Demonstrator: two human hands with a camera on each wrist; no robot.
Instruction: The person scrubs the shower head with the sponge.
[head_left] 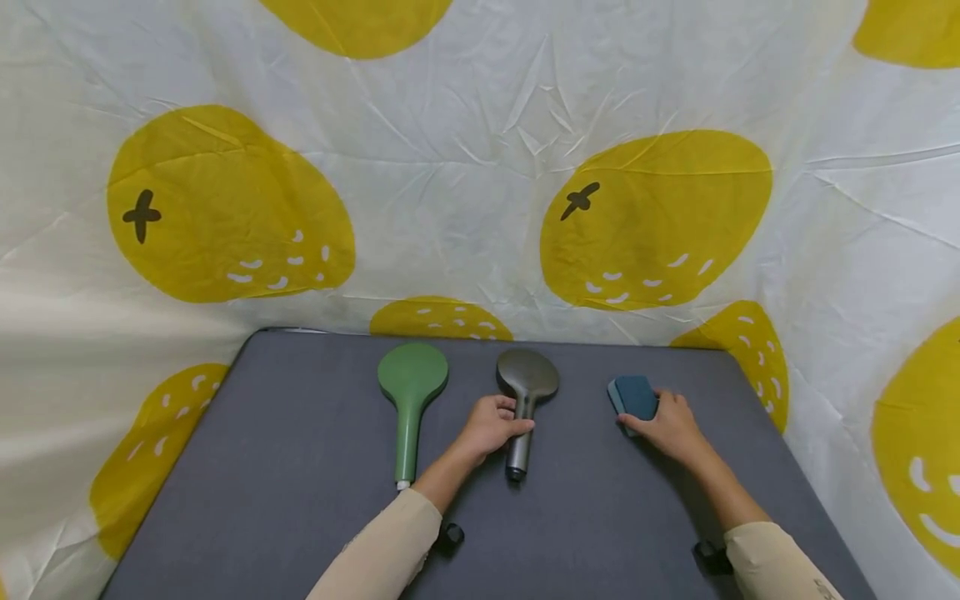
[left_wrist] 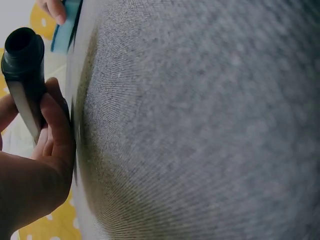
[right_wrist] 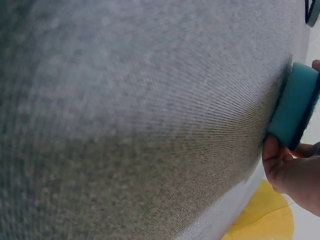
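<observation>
A dark grey shower head [head_left: 527, 392] lies on the grey table [head_left: 300, 483], head away from me. My left hand [head_left: 495, 423] grips its handle [left_wrist: 25, 80], fingers curled round it. A teal sponge [head_left: 633, 397] rests to the right, and my right hand [head_left: 667, 425] pinches it at its near edge [right_wrist: 295, 107]. A green shower head [head_left: 410, 400] lies to the left of the grey one, untouched.
A white cloth with yellow fruit prints [head_left: 480, 167] hangs behind and around the table. The table's back edge runs just beyond the shower heads. Small black objects [head_left: 448, 536] sit near my sleeves at the front.
</observation>
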